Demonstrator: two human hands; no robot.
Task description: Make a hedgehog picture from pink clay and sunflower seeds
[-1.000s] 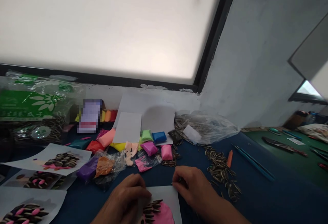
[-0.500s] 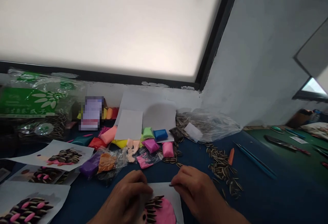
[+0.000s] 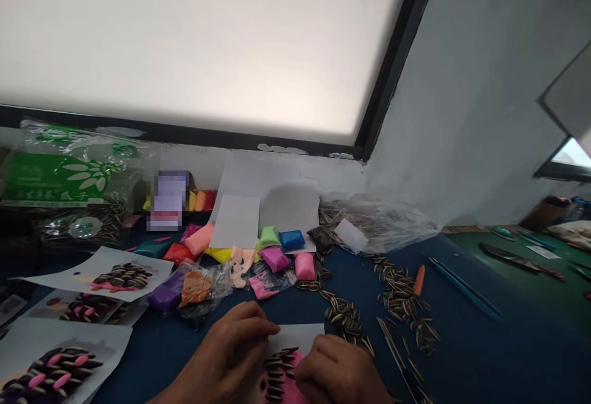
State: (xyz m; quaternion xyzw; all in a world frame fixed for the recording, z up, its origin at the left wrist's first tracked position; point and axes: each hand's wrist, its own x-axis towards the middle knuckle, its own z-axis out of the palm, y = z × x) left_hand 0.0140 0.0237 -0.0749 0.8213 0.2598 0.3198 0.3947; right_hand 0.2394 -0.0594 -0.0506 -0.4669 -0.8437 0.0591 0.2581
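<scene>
The pink clay lies on white paper at the near middle of the desk. Rows of seeds cover its left part; bare pink shows beside them, so the covering looks only partly done. The left hand bends over the paper's left side, the right hand curls over the clay's right; I cannot tell whether either grip holds anything. Since half a second ago the right hand has moved nearer, uncovering a seed heap and a slim tool.
</scene>
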